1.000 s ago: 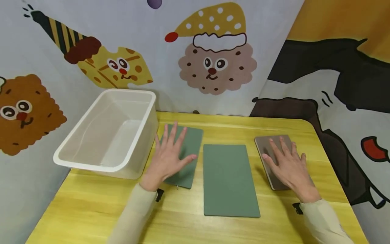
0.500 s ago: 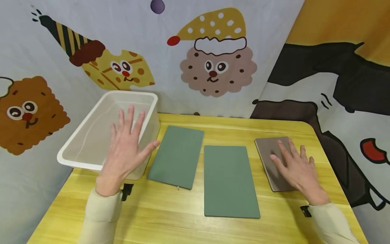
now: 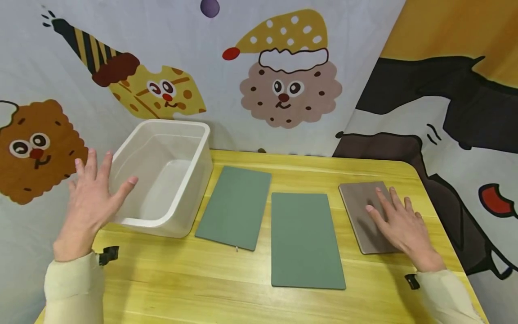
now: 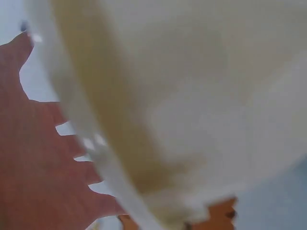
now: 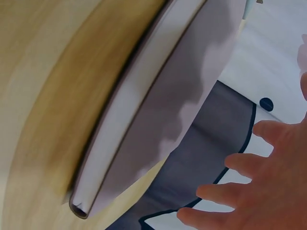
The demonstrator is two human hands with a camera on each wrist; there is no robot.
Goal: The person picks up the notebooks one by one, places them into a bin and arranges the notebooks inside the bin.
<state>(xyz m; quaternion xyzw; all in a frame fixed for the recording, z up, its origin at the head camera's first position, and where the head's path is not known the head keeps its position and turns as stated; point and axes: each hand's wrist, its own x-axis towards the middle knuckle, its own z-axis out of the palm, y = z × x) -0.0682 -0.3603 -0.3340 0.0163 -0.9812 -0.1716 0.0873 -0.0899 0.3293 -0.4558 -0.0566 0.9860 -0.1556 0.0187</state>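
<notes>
My left hand (image 3: 91,202), fingers spread, is over the left side of a white plastic bin (image 3: 201,162). Seen from the left wrist, the bin's wall (image 4: 192,105) fills most of the picture, and the hand (image 4: 48,158) holds nothing. My right hand (image 3: 408,229) hovers with spread fingers over the right part of a brown notebook (image 3: 360,211). In the right wrist view the notebook (image 5: 192,81) shows its page edges and a hand shadow on its cover; the hand (image 5: 268,177) is apart from it. A green notebook (image 3: 236,207) with a small ribbon end lies beside the bin.
A larger flat green rectangle, notebook-like (image 3: 305,240), lies mid-table between the green and brown notebooks. All rest on a yellow wooden table (image 3: 202,288). Behind it hangs a white cloth (image 3: 226,99) printed with cartoon figures.
My left hand has swept left from above the green notebook, across the bin, to the bin's left side. My right hand has drifted slightly right over the brown notebook. The notebooks stay put.
</notes>
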